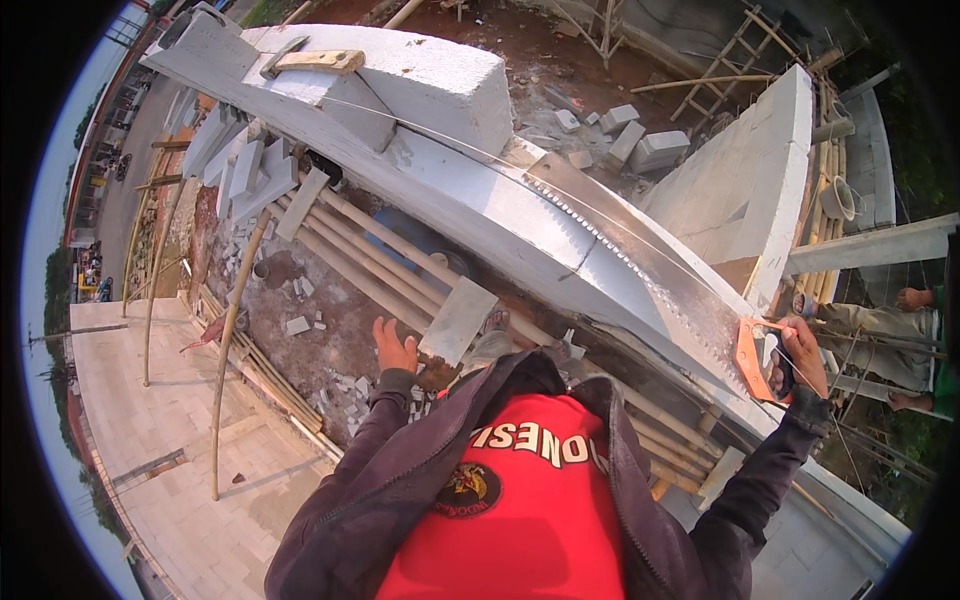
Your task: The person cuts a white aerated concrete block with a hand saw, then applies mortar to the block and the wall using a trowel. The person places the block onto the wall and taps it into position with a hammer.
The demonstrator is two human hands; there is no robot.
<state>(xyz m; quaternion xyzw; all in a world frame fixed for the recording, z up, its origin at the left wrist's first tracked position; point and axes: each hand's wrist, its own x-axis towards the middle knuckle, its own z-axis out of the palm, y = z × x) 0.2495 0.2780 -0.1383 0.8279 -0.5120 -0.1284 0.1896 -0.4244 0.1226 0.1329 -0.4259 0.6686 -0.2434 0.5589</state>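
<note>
My right hand [798, 352] grips the orange handle [750, 355] of a large toothed saw [650, 270], whose long blade lies lengthwise along the top of a white block wall [465, 200], beside a thin taut string [440, 136]. My left hand [395, 348] is open, fingers spread, above bamboo poles near a grey board [455, 315]. Farther along the wall, a tool with a wooden handle [320, 62] rests on a raised white block [430, 90].
Bamboo scaffolding [350, 250] with boards runs beneath me. Broken blocks [655, 150] and rubble lie below. A block panel [745, 170], bucket [838, 200] and ladder [720, 65] stand rightward. Another person [890, 330] in green is at the far right. A paved surface [170, 400] spreads left.
</note>
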